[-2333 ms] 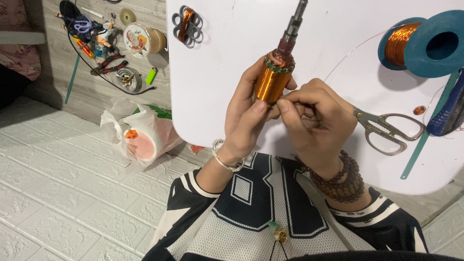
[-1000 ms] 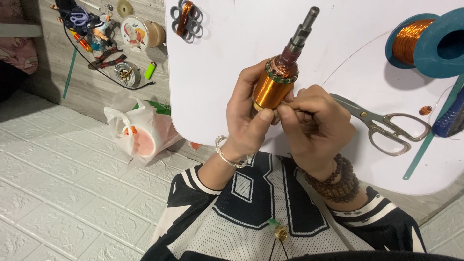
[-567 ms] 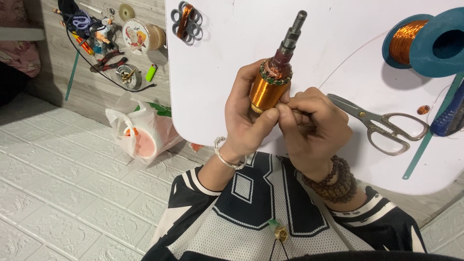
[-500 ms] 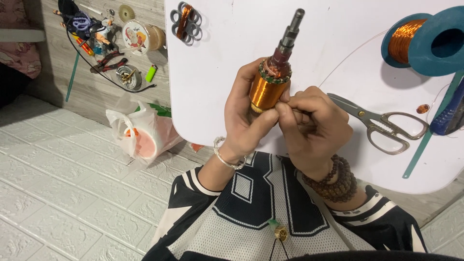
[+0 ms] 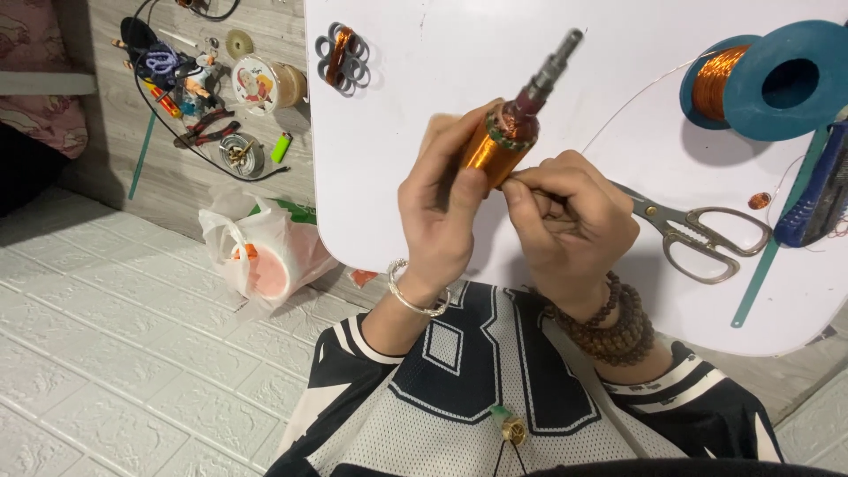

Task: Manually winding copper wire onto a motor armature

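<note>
A motor armature, wound with copper-coloured wire and ending in a grey steel shaft, is held upright over a white table. My left hand wraps around its lower body. My right hand presses its pinched fingertips against the armature's side; whatever it pinches is too small to tell. A thin copper wire runs from the armature toward a teal spool of copper wire at the back right.
Steel scissors lie just right of my right hand. A small wound coil sits at the table's back left. A dark blue tool lies at the right edge. On the floor: a plastic bag and scattered tools.
Both hands and the armature have stayed close together with only small shifts; the armature's shaft leans a little more to the right.
</note>
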